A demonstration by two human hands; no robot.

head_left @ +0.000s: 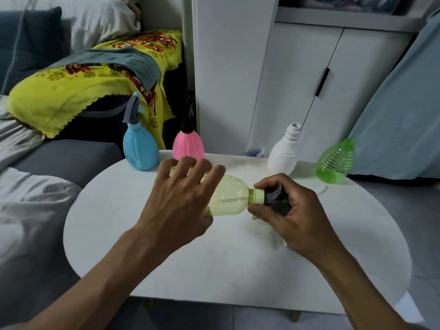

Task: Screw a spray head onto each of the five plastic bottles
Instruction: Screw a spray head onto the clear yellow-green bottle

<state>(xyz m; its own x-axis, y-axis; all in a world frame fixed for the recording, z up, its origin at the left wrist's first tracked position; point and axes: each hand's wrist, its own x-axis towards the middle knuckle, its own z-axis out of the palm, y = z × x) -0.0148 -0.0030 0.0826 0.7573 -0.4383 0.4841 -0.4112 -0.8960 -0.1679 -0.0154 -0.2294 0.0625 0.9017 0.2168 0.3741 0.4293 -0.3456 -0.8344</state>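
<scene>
A translucent yellow-green bottle [232, 195] lies sideways above the white round table [214, 265]. My left hand [181, 206] wraps around its body. My right hand [292, 217] is closed on a grey spray head with a pale green collar [259, 196] sitting on the bottle's neck. At the table's far edge a blue bottle [140, 151] and a pink bottle [188, 145] stand upright, each with a spray head on. A white bottle [283, 153] and a ribbed green bottle [335, 161] stand at the far right with open necks.
A grey sofa with a yellow flowered cloth [78, 91] lies to the left. White cabinet doors [297, 86] rise behind the table. A light blue fabric [404, 115] hangs at the right.
</scene>
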